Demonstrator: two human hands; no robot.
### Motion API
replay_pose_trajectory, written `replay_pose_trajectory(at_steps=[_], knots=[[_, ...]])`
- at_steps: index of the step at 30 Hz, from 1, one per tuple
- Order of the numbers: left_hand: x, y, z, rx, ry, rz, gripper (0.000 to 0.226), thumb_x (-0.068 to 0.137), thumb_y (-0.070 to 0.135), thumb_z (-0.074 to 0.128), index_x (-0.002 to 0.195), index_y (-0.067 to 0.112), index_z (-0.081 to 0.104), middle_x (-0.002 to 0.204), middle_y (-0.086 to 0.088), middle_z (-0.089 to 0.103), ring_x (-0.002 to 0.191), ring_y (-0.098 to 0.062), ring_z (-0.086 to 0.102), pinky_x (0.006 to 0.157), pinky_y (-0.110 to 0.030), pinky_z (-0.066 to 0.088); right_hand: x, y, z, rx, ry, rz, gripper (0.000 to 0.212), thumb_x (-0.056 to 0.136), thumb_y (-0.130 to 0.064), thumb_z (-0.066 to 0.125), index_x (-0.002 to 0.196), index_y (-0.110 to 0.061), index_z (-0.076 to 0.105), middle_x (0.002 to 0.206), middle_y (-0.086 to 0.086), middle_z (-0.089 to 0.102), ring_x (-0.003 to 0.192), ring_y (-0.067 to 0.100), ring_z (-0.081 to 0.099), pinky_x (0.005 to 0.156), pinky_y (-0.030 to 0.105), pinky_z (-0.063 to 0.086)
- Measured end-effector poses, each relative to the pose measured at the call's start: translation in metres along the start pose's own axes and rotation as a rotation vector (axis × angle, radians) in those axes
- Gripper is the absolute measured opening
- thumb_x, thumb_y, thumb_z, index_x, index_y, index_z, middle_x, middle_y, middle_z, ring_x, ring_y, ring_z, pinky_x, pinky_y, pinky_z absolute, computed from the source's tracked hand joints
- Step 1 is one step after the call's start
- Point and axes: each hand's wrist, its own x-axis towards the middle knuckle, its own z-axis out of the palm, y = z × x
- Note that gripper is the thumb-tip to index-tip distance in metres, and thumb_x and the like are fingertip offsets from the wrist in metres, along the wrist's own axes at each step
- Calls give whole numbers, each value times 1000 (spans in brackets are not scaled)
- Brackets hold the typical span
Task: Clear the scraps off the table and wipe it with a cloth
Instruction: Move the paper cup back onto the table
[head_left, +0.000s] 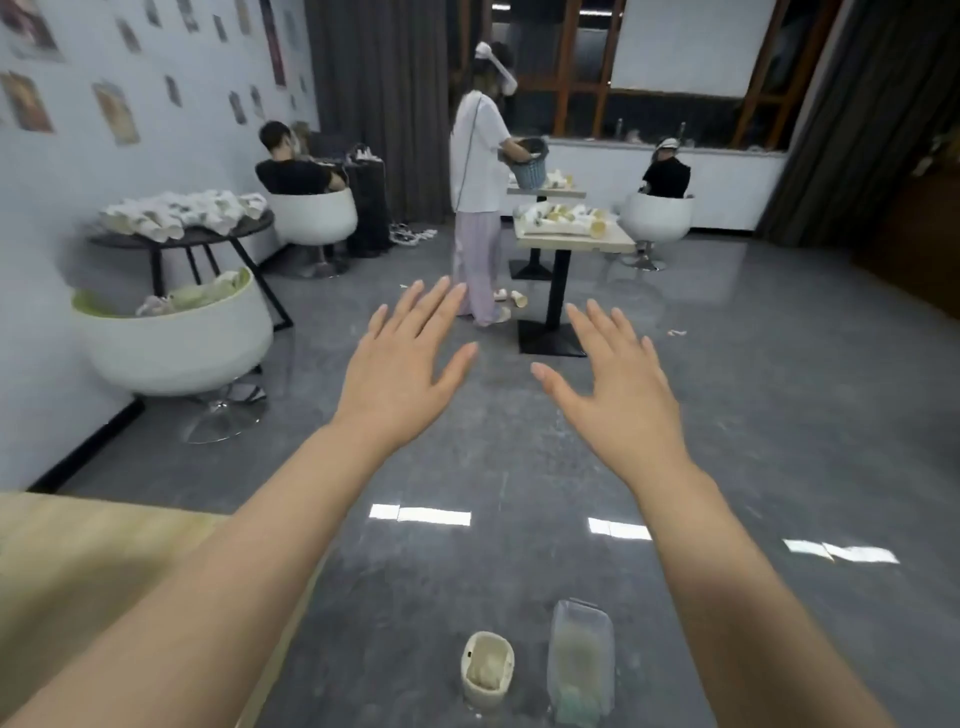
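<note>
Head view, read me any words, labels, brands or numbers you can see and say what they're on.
No text can be read.
Pictures on the wall: too blurred to tell any text.
Cups on the round table: dark markings, unreadable.
Small bin on the floor: no label visible.

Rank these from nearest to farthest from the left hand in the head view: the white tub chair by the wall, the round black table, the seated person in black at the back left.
1. White tub chair, left of the left hand.
2. Round black table, behind that chair.
3. Seated person in black, back left.
</note>
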Motion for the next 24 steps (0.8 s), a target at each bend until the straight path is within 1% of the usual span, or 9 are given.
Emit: replay_pose_trajectory(at_steps=[3, 5, 10, 14, 16, 20, 24], knots=[[-36, -4, -39, -3, 15, -87, 64, 92, 56, 23, 149, 30, 14, 157, 12, 14, 145, -8, 5, 117, -32, 4, -8, -36, -10, 44, -34, -110, 67, 91, -58, 39, 149, -32, 16, 157, -12, 9, 145, 8, -1, 118, 33, 0], [-61, -11, -65, -4, 23, -166, 65, 90, 57, 22, 149, 31, 15, 157, 13, 13, 145, -7, 5, 117, -31, 5, -15, -57, -14, 81, -62, -173, 68, 91, -59, 39, 148, -33, 14, 157, -13, 8, 145, 7, -2, 118, 33, 0], [-134, -31, -127, 121, 65, -334, 71, 85, 63, 12, 149, 33, 15, 156, 13, 14, 145, -8, 6, 116, -31, 4, -46, -119, -11, 200, -161, -310, 68, 90, -60, 39, 148, -35, 16, 157, -13, 9, 145, 6, -1, 117, 32, 0], [-210, -48, -173, 204, 79, -475, 68, 87, 61, 16, 149, 32, 18, 156, 11, 18, 145, -9, 8, 116, -31, 4, -85, -182, 4, 304, -270, -424, 69, 90, -60, 40, 148, -34, 17, 157, -13, 10, 144, 5, 0, 117, 32, 1], [-236, -51, -187, 211, 66, -530, 66, 89, 59, 19, 149, 32, 18, 156, 11, 18, 145, -9, 7, 116, -32, 4, -98, -200, 12, 333, -302, -444, 69, 89, -60, 41, 148, -33, 18, 157, -13, 12, 144, 5, 2, 117, 32, 2], [-312, -64, -229, 245, 78, -684, 59, 94, 54, 26, 148, 33, 17, 156, 13, 15, 145, -8, 4, 117, -32, 3, -140, -261, 35, 416, -412, -520, 67, 89, -60, 42, 147, -35, 19, 156, -14, 15, 144, 4, 4, 118, 32, 4], [-388, -81, -266, 235, 109, -834, 55, 97, 46, 35, 148, 32, 19, 156, 11, 17, 145, -8, 7, 117, -32, 5, -185, -324, 57, 477, -496, -589, 65, 90, -58, 44, 147, -34, 22, 155, -13, 19, 144, 7, 8, 118, 35, 9]])
